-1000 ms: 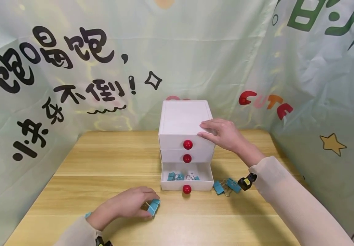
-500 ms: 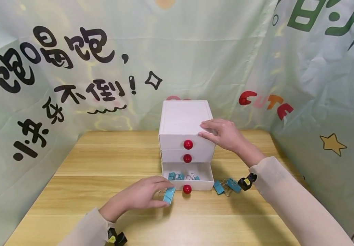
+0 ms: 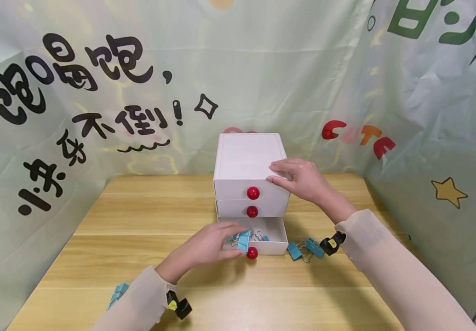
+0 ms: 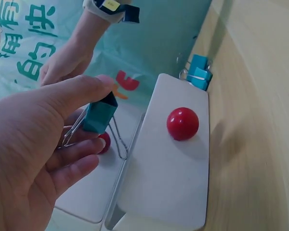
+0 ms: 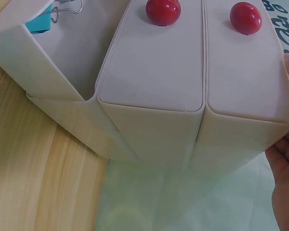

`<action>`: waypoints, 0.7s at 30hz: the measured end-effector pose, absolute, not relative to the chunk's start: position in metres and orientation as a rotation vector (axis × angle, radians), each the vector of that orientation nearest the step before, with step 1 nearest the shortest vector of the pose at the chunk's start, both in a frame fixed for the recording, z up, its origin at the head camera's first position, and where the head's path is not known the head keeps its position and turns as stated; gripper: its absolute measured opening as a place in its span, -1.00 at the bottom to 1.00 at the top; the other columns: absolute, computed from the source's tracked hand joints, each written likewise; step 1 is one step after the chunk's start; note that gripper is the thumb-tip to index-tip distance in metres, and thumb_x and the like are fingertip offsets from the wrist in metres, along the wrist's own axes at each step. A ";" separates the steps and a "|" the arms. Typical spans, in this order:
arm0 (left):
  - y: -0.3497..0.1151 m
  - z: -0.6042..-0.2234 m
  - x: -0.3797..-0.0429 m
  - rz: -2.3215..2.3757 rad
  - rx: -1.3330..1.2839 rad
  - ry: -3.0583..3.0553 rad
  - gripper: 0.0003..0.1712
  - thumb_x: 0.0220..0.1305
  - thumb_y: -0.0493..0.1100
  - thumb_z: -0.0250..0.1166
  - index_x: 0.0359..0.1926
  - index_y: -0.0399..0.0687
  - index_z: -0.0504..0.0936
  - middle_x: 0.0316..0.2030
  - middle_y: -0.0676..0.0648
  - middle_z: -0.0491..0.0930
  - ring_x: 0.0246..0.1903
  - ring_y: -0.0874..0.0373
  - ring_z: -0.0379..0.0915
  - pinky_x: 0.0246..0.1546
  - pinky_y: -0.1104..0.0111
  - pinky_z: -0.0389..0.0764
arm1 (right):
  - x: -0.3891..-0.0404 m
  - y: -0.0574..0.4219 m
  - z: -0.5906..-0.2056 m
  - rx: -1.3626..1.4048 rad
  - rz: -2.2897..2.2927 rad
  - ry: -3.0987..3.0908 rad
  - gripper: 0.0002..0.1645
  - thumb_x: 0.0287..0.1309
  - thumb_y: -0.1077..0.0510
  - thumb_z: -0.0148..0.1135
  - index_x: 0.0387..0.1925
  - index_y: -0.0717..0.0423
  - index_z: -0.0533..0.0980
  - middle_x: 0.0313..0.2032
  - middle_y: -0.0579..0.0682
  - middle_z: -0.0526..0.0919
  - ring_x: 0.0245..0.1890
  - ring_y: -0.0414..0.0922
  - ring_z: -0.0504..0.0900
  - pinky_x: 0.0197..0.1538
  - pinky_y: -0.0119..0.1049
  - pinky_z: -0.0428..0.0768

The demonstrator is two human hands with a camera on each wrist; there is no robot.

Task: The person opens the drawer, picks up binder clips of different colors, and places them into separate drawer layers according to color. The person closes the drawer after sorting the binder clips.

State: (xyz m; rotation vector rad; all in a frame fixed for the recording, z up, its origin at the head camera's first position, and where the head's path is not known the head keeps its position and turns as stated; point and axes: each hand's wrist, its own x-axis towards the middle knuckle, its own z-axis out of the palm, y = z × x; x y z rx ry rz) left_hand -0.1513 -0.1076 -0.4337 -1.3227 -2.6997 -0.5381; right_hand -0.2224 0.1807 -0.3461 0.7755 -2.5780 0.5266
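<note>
A blue binder clip (image 3: 243, 240) with silver wire handles is pinched between the thumb and fingers of my left hand (image 3: 206, 248). In the head view it hangs over the front left of the pulled-out bottom drawer (image 3: 274, 248). The left wrist view shows the clip (image 4: 100, 115) above the drawer fronts. Inside the drawer lie other binder clips (image 3: 265, 238), partly hidden by my left hand. My right hand (image 3: 301, 180) rests on the front right top corner of the white drawer cabinet (image 3: 248, 156), thumb and fingers spread.
Two blue binder clips (image 3: 314, 247) lie on the wooden table (image 3: 146, 216) right of the drawer. More blue clip (image 3: 117, 293) shows beside my left sleeve. The upper drawers are closed, each with a red knob (image 3: 253, 193). A printed cloth (image 3: 262, 69) hangs behind the table.
My left hand has carried the binder clip right and away from me, from the table to over the open drawer. My right hand has stayed on the cabinet.
</note>
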 end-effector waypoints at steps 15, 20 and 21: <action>-0.066 -0.441 -0.166 -0.587 -1.189 -2.774 -0.31 0.28 0.27 0.25 0.31 0.05 0.49 0.20 0.00 0.52 0.09 0.16 0.49 0.13 0.27 0.51 | -0.222 0.181 -0.346 0.778 0.537 -2.568 -0.43 0.16 -0.16 0.35 0.09 0.08 0.63 0.10 0.04 0.63 0.15 0.07 0.55 0.17 0.07 0.49; -0.052 -0.443 -0.169 -0.570 -1.186 -2.791 -0.32 0.27 0.27 0.26 0.29 0.03 0.50 0.20 0.00 0.52 0.11 0.15 0.48 0.14 0.29 0.50 | -0.223 0.181 -0.347 0.793 0.543 -2.559 -0.44 0.18 -0.16 0.34 0.09 0.09 0.63 0.10 0.05 0.63 0.14 0.07 0.55 0.17 0.08 0.49; -0.049 -0.443 -0.169 -0.566 -1.186 -2.795 -0.32 0.27 0.26 0.26 0.30 0.04 0.50 0.20 -0.01 0.52 0.12 0.14 0.48 0.15 0.29 0.49 | -0.223 0.182 -0.347 0.794 0.546 -2.558 -0.44 0.18 -0.16 0.34 0.09 0.09 0.63 0.10 0.06 0.63 0.14 0.07 0.55 0.17 0.08 0.49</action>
